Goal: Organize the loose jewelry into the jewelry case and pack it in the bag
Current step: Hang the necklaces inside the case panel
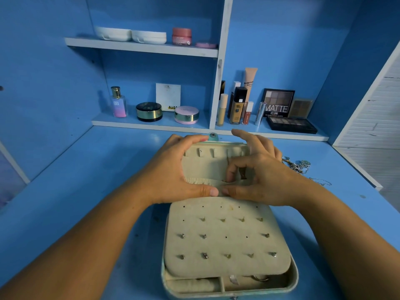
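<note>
Left hand [173, 169] gripped the jewelry case [227, 239] lid as right hand [259, 176] pinched a small piece [242, 174] at its pocket [201, 181]; loose jewelry [298, 165] lay just beyond the right hand. Holding the pocket open should ease tucking.

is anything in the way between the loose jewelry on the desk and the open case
Only the right hand, working at the lid pocket of the case, sits between that pocket and the loose jewelry on the desk; no other object shows there. The earring panel covers most of the lower tray.
</note>
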